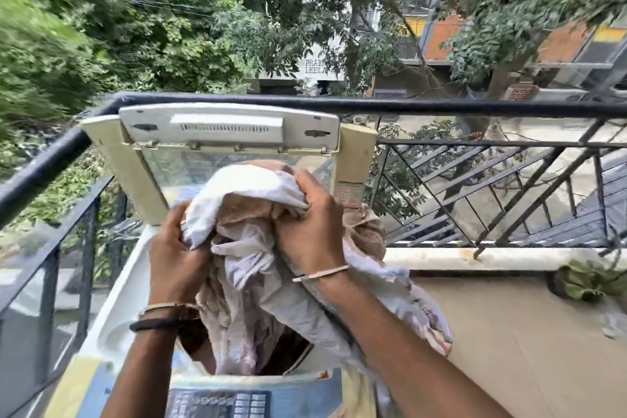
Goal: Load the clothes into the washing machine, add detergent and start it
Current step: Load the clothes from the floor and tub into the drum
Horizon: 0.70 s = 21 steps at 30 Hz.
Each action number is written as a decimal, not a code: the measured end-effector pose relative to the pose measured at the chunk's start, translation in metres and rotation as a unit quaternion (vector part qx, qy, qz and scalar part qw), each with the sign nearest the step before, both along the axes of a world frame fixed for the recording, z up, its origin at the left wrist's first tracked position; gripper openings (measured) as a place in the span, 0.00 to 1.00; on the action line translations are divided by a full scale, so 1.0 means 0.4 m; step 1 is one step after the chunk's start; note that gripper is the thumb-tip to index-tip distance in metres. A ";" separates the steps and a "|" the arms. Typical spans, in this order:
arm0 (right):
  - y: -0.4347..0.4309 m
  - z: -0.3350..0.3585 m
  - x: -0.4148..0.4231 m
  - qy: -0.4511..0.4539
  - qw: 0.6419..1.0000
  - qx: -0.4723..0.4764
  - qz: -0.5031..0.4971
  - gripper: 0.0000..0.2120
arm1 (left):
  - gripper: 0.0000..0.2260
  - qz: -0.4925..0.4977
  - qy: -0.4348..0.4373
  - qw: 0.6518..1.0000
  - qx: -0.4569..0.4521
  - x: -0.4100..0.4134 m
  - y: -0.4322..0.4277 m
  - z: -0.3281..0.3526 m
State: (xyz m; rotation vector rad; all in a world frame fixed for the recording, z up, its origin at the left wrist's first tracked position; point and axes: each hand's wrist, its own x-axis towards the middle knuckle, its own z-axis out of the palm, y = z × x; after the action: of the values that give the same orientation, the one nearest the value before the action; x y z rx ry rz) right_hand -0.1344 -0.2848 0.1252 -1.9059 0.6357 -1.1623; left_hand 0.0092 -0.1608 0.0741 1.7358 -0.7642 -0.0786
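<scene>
A top-loading washing machine (112, 309) stands on a balcony, its hinged lid (230, 127) raised upright at the far side. Over the drum opening I hold a bundle of white and brown clothes (251, 275); its lower end hangs into the drum and part drapes over the machine's right rim. My left hand (174, 258) grips the bundle's left side. My right hand (310, 227) clutches its top right. The control panel (217, 404) with buttons lies at the near edge. No detergent is in view.
A black metal railing (441, 107) runs behind and to the left of the machine, close to the lid. To the right lie a tiled balcony floor (502, 332) and a potted plant (587, 282). Trees and buildings stand beyond.
</scene>
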 end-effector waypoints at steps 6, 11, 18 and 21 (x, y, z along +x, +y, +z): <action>0.089 0.042 0.127 -0.056 0.995 0.011 0.081 0.18 | 0.16 0.043 -0.035 0.997 -0.050 0.048 0.082 0.096; 0.046 -0.157 0.162 0.028 0.998 0.049 0.032 0.28 | 0.28 -0.016 -0.027 0.975 0.220 0.117 0.068 -0.025; 0.008 -0.453 -0.001 0.486 0.861 0.109 0.102 0.24 | 0.32 -0.215 0.094 0.845 0.481 0.025 0.055 -0.241; -0.008 -0.433 -0.081 0.368 0.913 0.161 0.068 0.16 | 0.28 -0.251 0.065 0.863 0.435 -0.011 0.025 -0.246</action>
State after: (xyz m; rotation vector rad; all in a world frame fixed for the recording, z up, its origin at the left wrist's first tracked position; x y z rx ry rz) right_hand -0.1669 -0.2881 -0.0478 -2.0253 0.9981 -0.1861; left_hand 0.0048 -0.1507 -0.0244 2.2741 -1.1671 -1.0272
